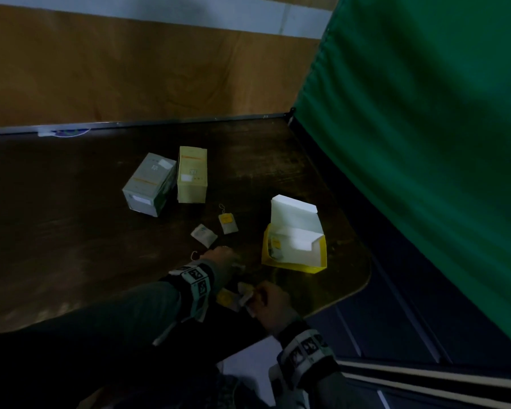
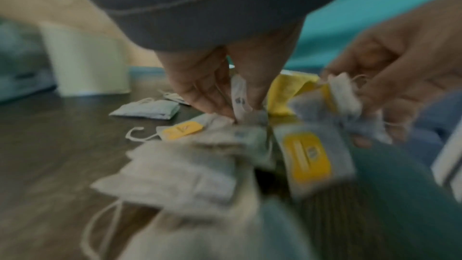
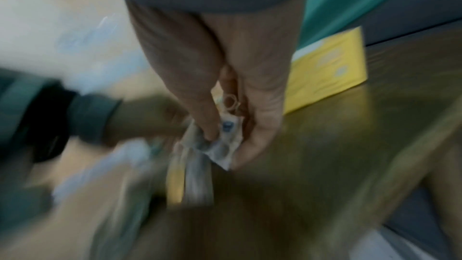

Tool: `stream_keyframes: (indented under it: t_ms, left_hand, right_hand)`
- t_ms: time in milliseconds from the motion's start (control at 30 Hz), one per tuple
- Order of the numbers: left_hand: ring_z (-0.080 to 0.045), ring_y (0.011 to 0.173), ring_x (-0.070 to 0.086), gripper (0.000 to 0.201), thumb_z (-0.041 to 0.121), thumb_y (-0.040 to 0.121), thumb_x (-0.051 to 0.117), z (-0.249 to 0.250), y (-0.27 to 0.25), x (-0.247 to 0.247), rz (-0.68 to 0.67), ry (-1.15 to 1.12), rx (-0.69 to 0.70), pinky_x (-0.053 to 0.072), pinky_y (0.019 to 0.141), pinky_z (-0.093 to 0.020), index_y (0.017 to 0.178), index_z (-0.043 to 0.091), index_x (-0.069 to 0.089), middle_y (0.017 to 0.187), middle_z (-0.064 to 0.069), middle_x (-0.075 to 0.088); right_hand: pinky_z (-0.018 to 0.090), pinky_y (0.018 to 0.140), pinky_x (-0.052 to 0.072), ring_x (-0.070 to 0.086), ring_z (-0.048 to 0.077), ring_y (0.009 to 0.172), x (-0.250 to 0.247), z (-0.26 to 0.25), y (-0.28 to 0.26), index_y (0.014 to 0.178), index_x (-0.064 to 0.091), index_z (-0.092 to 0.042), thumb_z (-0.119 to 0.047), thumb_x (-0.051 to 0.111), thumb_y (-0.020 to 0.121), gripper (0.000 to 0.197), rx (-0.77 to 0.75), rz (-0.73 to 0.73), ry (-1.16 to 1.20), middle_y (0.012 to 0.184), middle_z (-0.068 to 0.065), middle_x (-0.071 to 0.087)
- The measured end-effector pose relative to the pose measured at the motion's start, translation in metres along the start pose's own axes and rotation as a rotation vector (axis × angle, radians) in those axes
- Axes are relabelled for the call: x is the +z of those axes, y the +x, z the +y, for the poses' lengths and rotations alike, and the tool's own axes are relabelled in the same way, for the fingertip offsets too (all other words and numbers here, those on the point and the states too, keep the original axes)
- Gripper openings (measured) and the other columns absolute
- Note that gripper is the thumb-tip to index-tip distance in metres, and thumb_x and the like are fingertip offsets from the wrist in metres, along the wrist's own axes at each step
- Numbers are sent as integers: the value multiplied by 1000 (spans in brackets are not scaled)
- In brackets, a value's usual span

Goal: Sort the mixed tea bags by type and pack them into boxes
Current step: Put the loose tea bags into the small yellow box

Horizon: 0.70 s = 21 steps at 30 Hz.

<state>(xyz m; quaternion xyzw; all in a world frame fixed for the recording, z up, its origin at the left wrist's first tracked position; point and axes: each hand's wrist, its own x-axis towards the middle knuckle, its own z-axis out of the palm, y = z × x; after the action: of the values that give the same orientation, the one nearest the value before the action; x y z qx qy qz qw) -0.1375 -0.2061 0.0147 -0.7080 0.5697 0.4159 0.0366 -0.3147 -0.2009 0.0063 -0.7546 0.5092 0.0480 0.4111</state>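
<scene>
My left hand (image 1: 220,255) reaches into a pile of tea bags (image 2: 175,175) near the table's front edge. In the left wrist view its fingertips (image 2: 220,108) pinch a white blue-marked tea bag tag (image 2: 240,96). Just right of it, my right hand (image 1: 261,299) grips a small bunch of blue-tagged tea bags (image 3: 225,137). A yellow-tagged bag (image 2: 307,157) lies in the pile. Two more bags, one yellow-tagged (image 1: 227,223) and one white (image 1: 204,235), lie farther back. The open yellow box (image 1: 294,255) stands to the right with a few bags inside.
A closed grey-green box (image 1: 146,184) and a closed pale yellow box (image 1: 192,178) stand side by side at mid table. A green curtain (image 1: 425,113) hangs along the right side. The dark table's rounded corner (image 1: 363,276) lies just past the yellow box.
</scene>
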Motion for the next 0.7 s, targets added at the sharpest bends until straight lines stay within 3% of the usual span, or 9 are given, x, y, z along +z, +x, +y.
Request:
stream_keyframes:
  t_ms: [133,167,233,333,400,500,600,700]
  left_hand:
    - [-29,117,55,36,13,91,55,-8,-2,0,277,-394,-38,43,88,-27,125,3,55,110,-5,63]
    - [-29,117,54,40,11,90,56,-9,-5,-3,317,-423,-37,42,87,-27,129,6,51,114,-7,61]
    - [-30,115,53,46,10,90,55,-10,-9,-9,367,-484,-14,43,84,-28,134,12,43,124,-15,54]
    - [-29,112,55,41,11,91,53,-12,-14,-11,419,-556,6,44,81,-29,131,11,42,123,-16,54]
    - [-26,114,54,40,15,92,54,-14,-17,-11,401,-541,3,41,81,-25,130,11,43,125,-13,53]
    - [-23,116,53,39,20,91,56,-16,-21,-16,373,-507,-23,41,82,-23,129,12,46,128,-9,54]
    - [-23,114,54,37,22,91,57,-20,-23,-18,353,-463,-17,43,87,-26,126,12,52,125,-8,56]
    - [-20,111,54,34,25,92,55,-16,-25,-21,325,-379,22,36,79,-21,123,12,55,119,-6,58]
  right_hand:
    - [34,56,47,56,19,65,-29,8,1,81,57,-5,-15,62,88,13,70,107,432,68,3,60]
    - [32,55,47,56,17,63,-34,10,2,77,55,-1,-9,60,89,15,83,120,525,64,0,60]
    - [27,52,47,58,11,55,-46,7,2,74,57,-7,-5,56,91,17,87,135,596,56,-7,60]
    - [20,46,45,55,4,46,-66,5,9,77,60,-12,-6,55,92,17,87,166,617,58,-2,57]
    - [13,44,40,51,0,46,-83,3,15,83,61,-9,-6,56,91,10,53,231,497,64,-1,55]
    - [16,51,39,53,-1,55,-115,-2,25,82,60,-14,-5,57,90,12,-7,294,279,68,-5,56]
    - [22,56,40,57,10,72,-142,-9,39,84,58,-21,-20,57,91,7,77,216,-108,74,-7,55]
    - [31,65,52,62,24,79,-148,-9,62,81,55,-22,-31,59,88,13,152,74,-358,77,0,58]
